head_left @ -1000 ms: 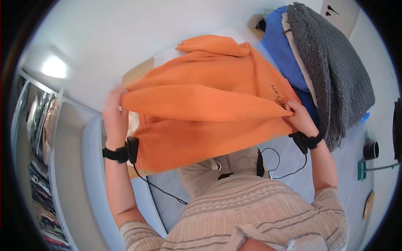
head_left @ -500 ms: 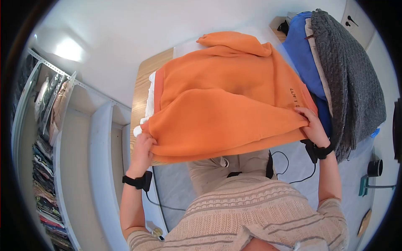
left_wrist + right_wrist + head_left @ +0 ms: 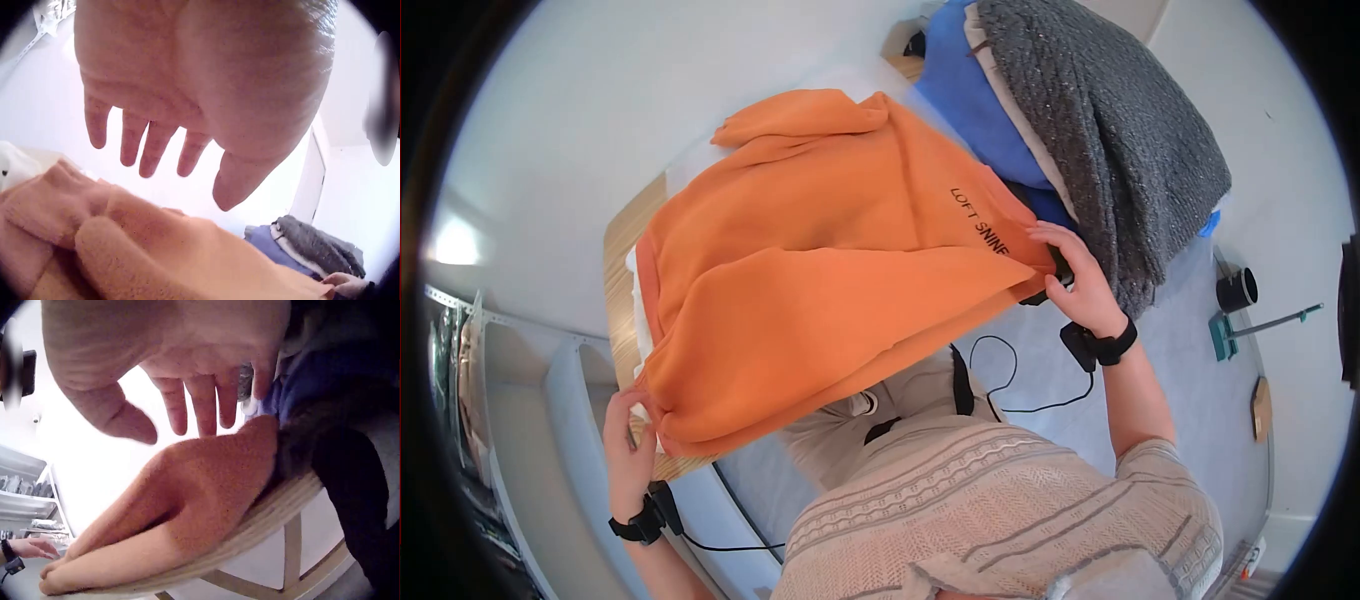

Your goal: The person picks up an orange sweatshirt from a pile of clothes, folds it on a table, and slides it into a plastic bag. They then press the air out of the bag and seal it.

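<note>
Head view: by the table's [image 3: 625, 240] near-left corner, the left hand [image 3: 630, 445] is spreading its straight fingers, grip empty. An orange sweatshirt [image 3: 800, 300] is lying across the table. By the right edge, the right hand [image 3: 1090, 290] is opening, having just released the cloth, leaving it resting unheld. Counting: one sweatshirt, one blue garment [image 3: 980, 110], one grey garment [image 3: 1140, 130], two hands.
</note>
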